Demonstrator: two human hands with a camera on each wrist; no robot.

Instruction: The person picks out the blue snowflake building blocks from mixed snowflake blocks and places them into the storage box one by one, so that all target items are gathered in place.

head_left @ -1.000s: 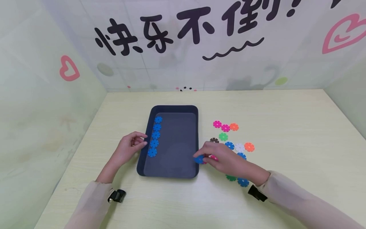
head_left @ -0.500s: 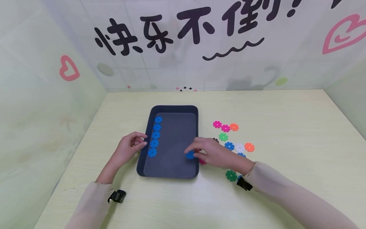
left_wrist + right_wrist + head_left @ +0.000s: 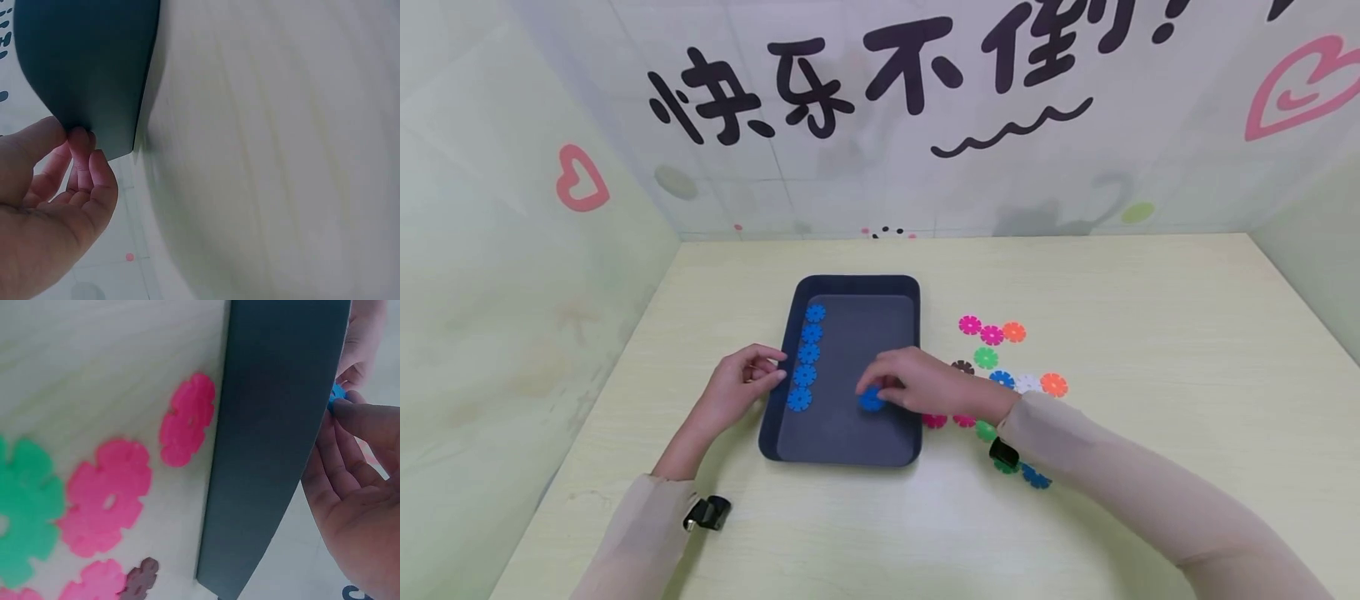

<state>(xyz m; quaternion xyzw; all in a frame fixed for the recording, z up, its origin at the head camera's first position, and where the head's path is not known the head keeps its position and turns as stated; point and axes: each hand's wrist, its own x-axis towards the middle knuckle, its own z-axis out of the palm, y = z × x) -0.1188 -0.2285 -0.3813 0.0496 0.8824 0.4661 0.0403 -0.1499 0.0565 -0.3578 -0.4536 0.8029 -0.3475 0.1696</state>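
Observation:
A dark rectangular tray (image 3: 850, 446) holds a column of several blue notched plastic discs (image 3: 805, 375) along its left side. My left hand (image 3: 741, 383) grips the tray's left edge; in the left wrist view, the thumb and curled fingertips meet the dark wall (image 3: 94, 69). Over the tray's inside, right of the column, my right hand (image 3: 913, 379) pinches another blue notched disc (image 3: 871, 400) between thumb and fingers. Only a sliver of that blue disc (image 3: 337, 392) shows above the tray wall in the right wrist view. Whether it touches the tray floor cannot be told.
Right of the tray lie loose notched discs: pink (image 3: 992, 335), orange (image 3: 1054, 384), green (image 3: 986, 358), white (image 3: 1027, 383), brown (image 3: 962, 367) and blue (image 3: 1036, 476). My right forearm covers some. A printed wall (image 3: 850, 192) stands behind the table (image 3: 1150, 333).
My right hand has carried the blue disc leftward from the tray's right edge to over its inside. The left hand and the tray have stayed put.

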